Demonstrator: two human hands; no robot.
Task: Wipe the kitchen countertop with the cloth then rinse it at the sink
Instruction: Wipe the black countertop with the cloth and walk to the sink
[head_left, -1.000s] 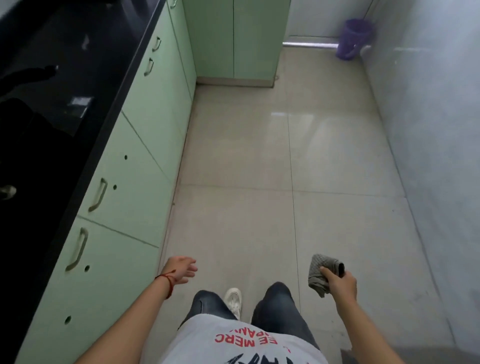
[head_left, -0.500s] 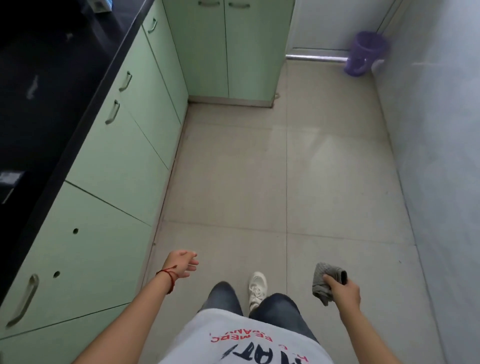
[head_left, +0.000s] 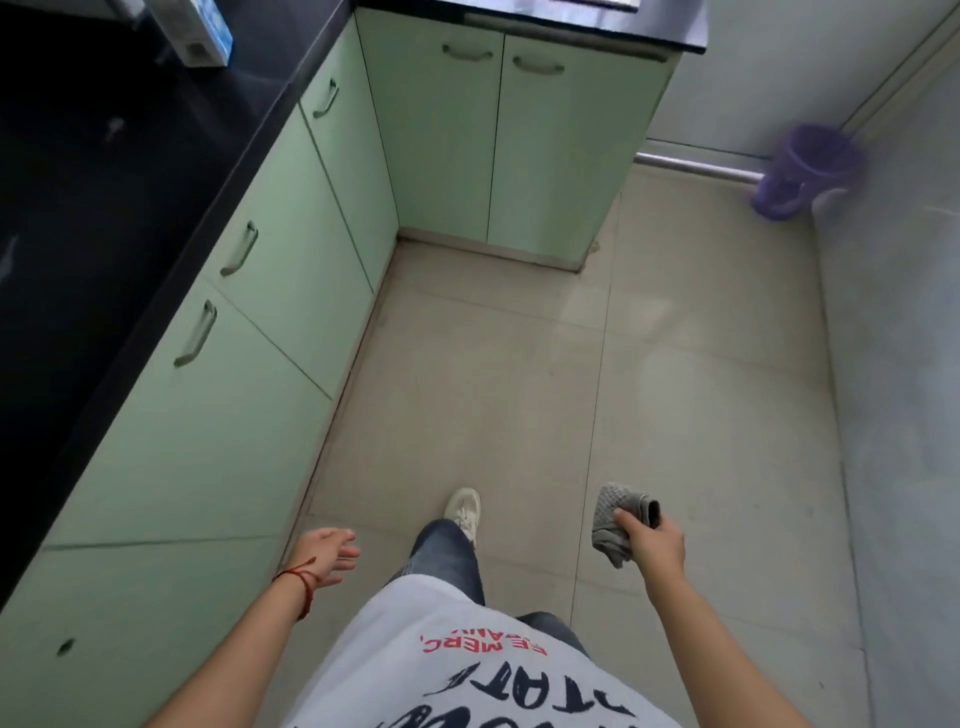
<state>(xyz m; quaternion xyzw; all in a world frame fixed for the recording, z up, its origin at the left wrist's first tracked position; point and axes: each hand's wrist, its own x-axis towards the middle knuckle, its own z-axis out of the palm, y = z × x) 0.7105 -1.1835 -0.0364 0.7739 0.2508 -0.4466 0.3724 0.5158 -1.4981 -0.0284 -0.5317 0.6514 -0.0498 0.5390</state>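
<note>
A crumpled grey cloth (head_left: 615, 522) hangs from my right hand (head_left: 654, 543), which is closed on it low at the right, above the floor. My left hand (head_left: 327, 556) is empty with its fingers apart, low at the left beside the green cabinet fronts; a red string circles its wrist. The black countertop (head_left: 130, 171) runs along the left side and turns across the top of the view. No sink shows in this view.
Green cabinets (head_left: 291, 291) with handles line the left and the far end. A blue and white box (head_left: 200, 31) stands on the counter at the top left. A purple plastic container (head_left: 802, 169) sits in the far right corner. A grey wall (head_left: 893, 415) bounds the right.
I have walked forward along the cabinets: the far cabinet and the purple container are nearer, and the box on the counter has come into view. My right hand still holds the cloth.
</note>
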